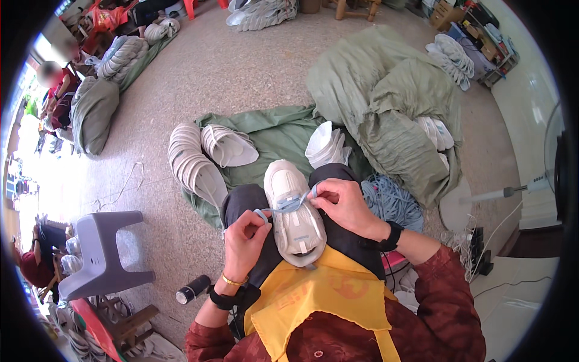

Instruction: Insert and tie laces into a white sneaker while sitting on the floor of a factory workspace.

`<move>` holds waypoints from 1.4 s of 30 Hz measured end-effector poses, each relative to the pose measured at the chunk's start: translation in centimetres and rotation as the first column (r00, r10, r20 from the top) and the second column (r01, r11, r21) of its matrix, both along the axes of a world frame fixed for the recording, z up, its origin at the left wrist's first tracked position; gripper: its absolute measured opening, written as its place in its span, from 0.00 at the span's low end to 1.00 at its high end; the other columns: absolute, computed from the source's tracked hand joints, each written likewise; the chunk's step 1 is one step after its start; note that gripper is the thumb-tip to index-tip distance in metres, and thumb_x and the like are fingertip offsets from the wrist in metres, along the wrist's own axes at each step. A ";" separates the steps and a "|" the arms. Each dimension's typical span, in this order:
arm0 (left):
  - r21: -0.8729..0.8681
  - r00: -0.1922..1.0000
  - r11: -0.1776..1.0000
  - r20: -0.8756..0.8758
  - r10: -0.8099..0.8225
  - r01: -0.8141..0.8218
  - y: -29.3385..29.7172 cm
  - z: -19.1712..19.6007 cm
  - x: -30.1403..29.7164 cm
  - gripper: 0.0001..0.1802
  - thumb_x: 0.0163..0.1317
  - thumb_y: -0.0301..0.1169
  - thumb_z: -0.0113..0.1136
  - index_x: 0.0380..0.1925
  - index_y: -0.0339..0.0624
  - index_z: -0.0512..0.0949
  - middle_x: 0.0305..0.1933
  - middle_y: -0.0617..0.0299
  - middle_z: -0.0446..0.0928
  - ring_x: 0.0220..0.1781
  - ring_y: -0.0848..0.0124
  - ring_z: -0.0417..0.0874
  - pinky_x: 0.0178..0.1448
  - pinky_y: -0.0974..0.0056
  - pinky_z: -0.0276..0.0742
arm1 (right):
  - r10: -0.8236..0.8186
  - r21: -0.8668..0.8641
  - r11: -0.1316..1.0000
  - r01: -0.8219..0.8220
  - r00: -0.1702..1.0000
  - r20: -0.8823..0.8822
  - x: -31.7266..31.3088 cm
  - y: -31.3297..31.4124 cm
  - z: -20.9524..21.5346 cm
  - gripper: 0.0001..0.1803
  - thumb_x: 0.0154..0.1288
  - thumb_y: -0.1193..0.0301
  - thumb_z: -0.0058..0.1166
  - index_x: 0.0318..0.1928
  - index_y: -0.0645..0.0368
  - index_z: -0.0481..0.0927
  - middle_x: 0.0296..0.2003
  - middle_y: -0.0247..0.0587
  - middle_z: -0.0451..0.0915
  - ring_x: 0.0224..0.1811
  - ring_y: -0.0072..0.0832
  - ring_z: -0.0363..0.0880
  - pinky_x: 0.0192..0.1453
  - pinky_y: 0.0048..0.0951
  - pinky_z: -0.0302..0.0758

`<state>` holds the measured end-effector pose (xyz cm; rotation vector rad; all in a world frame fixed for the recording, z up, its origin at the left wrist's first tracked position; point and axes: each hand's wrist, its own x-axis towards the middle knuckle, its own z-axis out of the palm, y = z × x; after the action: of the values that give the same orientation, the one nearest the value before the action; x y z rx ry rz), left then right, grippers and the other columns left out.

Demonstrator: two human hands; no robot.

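Note:
A white sneaker (303, 232) rests on my lap between my thighs, its toe pointing away from me. Light blue shoelace (290, 204) crosses its upper, and both ends are drawn out to the sides. My left hand (244, 240) pinches one end at the left of the shoe. At the right, my right hand (347, 205) pinches the other end, close above the laced part. Both hands are off the shoe itself. A yellow apron (319, 286) covers my lap behind the heel.
Stacked white shoe uppers (192, 160) lie on a green cloth (274, 130) ahead. A bundle of blue laces (395, 202) is by my right knee. A large green sack (386, 90) stands beyond it. At left are a grey stool (105, 253) and a black cylinder (193, 289). Other people sit far left.

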<state>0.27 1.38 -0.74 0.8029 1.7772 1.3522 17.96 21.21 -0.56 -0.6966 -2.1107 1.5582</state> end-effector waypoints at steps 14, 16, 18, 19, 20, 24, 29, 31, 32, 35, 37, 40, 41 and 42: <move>0.085 0.985 0.996 0.170 0.013 -0.028 1.2 -0.5 0.1 0.06 0.69 0.17 0.61 0.36 0.32 0.72 0.52 0.55 0.85 0.44 0.80 0.82 0.51 0.72 0.81 | 0.012 -0.084 0.996 -0.004 0.995 0.098 -0.1 -0.2 0.2 0.05 0.66 0.81 0.66 0.42 0.68 0.85 0.32 0.38 0.88 0.35 0.15 0.86 0.41 0.21 0.83; 0.101 0.980 0.994 0.199 0.028 -0.049 1.4 -0.8 0.1 0.06 0.69 0.17 0.61 0.36 0.32 0.72 0.51 0.56 0.85 0.44 0.79 0.82 0.52 0.71 0.82 | 0.010 -0.065 0.998 -0.003 0.994 0.105 -0.2 -0.2 0.5 0.05 0.66 0.80 0.67 0.40 0.68 0.84 0.31 0.38 0.87 0.34 0.16 0.86 0.40 0.21 0.83; 0.116 0.973 0.991 0.228 0.043 -0.071 1.5 -1.0 0.1 0.06 0.70 0.18 0.61 0.36 0.32 0.73 0.51 0.56 0.84 0.45 0.79 0.83 0.53 0.70 0.82 | 0.008 -0.045 0.999 -0.003 0.994 0.110 -0.2 -0.2 0.8 0.06 0.65 0.79 0.68 0.39 0.68 0.84 0.30 0.39 0.86 0.32 0.17 0.85 0.39 0.22 0.83; 0.135 0.963 0.986 0.263 0.058 -0.096 1.7 -1.1 0.2 0.06 0.71 0.18 0.61 0.36 0.33 0.73 0.50 0.56 0.84 0.46 0.78 0.83 0.53 0.70 0.83 | -0.016 -0.031 0.999 0.020 0.991 0.130 -0.1 -0.1 0.9 0.06 0.64 0.79 0.68 0.38 0.68 0.83 0.29 0.39 0.86 0.31 0.18 0.85 0.37 0.23 0.82; 0.152 0.952 0.981 0.299 0.071 -0.121 1.9 -1.2 0.3 0.05 0.72 0.18 0.60 0.36 0.33 0.73 0.50 0.56 0.84 0.46 0.77 0.83 0.54 0.69 0.83 | -0.039 -0.015 0.999 0.042 0.988 0.150 -0.1 -0.1 1.0 0.07 0.64 0.79 0.69 0.37 0.67 0.82 0.29 0.39 0.85 0.30 0.19 0.84 0.36 0.24 0.81; 0.204 0.933 0.965 0.350 0.085 -0.165 2.3 -1.8 0.6 0.05 0.72 0.17 0.60 0.37 0.33 0.74 0.50 0.55 0.83 0.48 0.76 0.83 0.56 0.68 0.85 | -0.012 0.125 0.992 -0.002 0.994 0.108 -0.3 -0.6 1.7 0.06 0.63 0.79 0.68 0.37 0.67 0.82 0.29 0.40 0.84 0.28 0.23 0.84 0.34 0.26 0.80; 0.239 0.920 0.950 0.377 0.101 -0.202 2.3 -2.3 1.3 0.06 0.70 0.16 0.61 0.36 0.33 0.73 0.48 0.56 0.83 0.48 0.78 0.83 0.52 0.70 0.85 | 0.017 0.236 0.971 -0.037 0.996 0.086 -0.3 -0.6 1.7 0.06 0.63 0.79 0.67 0.37 0.68 0.83 0.31 0.43 0.84 0.28 0.28 0.84 0.34 0.27 0.80; 0.193 0.968 0.965 0.214 0.133 -0.175 1.9 -2.8 1.5 0.07 0.68 0.15 0.62 0.36 0.33 0.72 0.46 0.57 0.83 0.45 0.78 0.84 0.49 0.69 0.84 | 0.027 0.233 0.971 -0.050 0.995 0.100 0.0 -0.6 1.4 0.07 0.62 0.78 0.69 0.39 0.67 0.84 0.33 0.43 0.85 0.30 0.27 0.85 0.36 0.26 0.81; 0.143 0.988 0.977 0.043 0.151 -0.155 1.9 -2.9 1.5 0.08 0.65 0.14 0.63 0.35 0.33 0.72 0.44 0.58 0.83 0.43 0.78 0.84 0.46 0.69 0.83 | 0.036 0.230 0.971 -0.062 0.993 0.114 0.1 -0.6 1.4 0.09 0.61 0.77 0.71 0.40 0.67 0.86 0.35 0.42 0.85 0.33 0.26 0.86 0.38 0.26 0.82; 0.187 0.960 0.973 -0.216 0.177 -0.137 2.1 -2.3 1.9 0.10 0.61 0.12 0.62 0.35 0.33 0.71 0.37 0.55 0.79 0.35 0.69 0.84 0.39 0.65 0.79 | 0.098 0.345 0.927 -0.146 0.983 0.153 0.2 -1.0 2.4 0.14 0.60 0.72 0.72 0.42 0.67 0.83 0.35 0.48 0.82 0.35 0.41 0.86 0.41 0.35 0.82; 0.216 0.924 0.972 -0.345 0.167 -0.095 2.5 -0.7 2.3 0.10 0.59 0.11 0.60 0.34 0.33 0.71 0.35 0.53 0.76 0.32 0.62 0.81 0.37 0.61 0.78 | 0.107 0.372 0.912 -0.173 0.976 0.190 0.3 -1.4 2.8 0.15 0.60 0.71 0.71 0.43 0.68 0.83 0.37 0.51 0.82 0.38 0.46 0.85 0.43 0.39 0.81; 0.245 0.834 0.969 -0.533 0.146 -0.014 3.3 0.3 2.4 0.10 0.57 0.11 0.57 0.33 0.34 0.70 0.31 0.49 0.72 0.28 0.51 0.76 0.34 0.54 0.74 | 0.119 0.404 0.890 -0.212 0.962 0.244 0.0 -1.5 3.0 0.14 0.61 0.72 0.68 0.43 0.69 0.82 0.38 0.55 0.80 0.40 0.53 0.83 0.45 0.45 0.81; 0.249 0.793 0.968 -0.594 0.137 0.019 3.4 0.5 2.4 0.10 0.56 0.11 0.57 0.33 0.34 0.70 0.30 0.48 0.71 0.27 0.48 0.74 0.33 0.51 0.72 | 0.124 0.411 0.883 -0.227 0.957 0.261 -0.1 -1.5 3.1 0.12 0.62 0.73 0.65 0.43 0.69 0.82 0.39 0.57 0.80 0.40 0.55 0.83 0.46 0.47 0.80; 0.249 0.792 0.968 -0.594 0.137 0.019 3.5 0.7 2.2 0.10 0.56 0.11 0.57 0.33 0.34 0.70 0.30 0.48 0.71 0.27 0.48 0.74 0.33 0.51 0.72 | 0.124 0.411 0.883 -0.227 0.957 0.261 -0.1 -1.6 3.1 0.12 0.62 0.73 0.65 0.43 0.69 0.82 0.39 0.57 0.80 0.40 0.55 0.83 0.46 0.47 0.80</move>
<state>2.50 4.89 0.00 1.4638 2.1528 1.4754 17.83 19.65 2.54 -0.5518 -2.6407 1.0527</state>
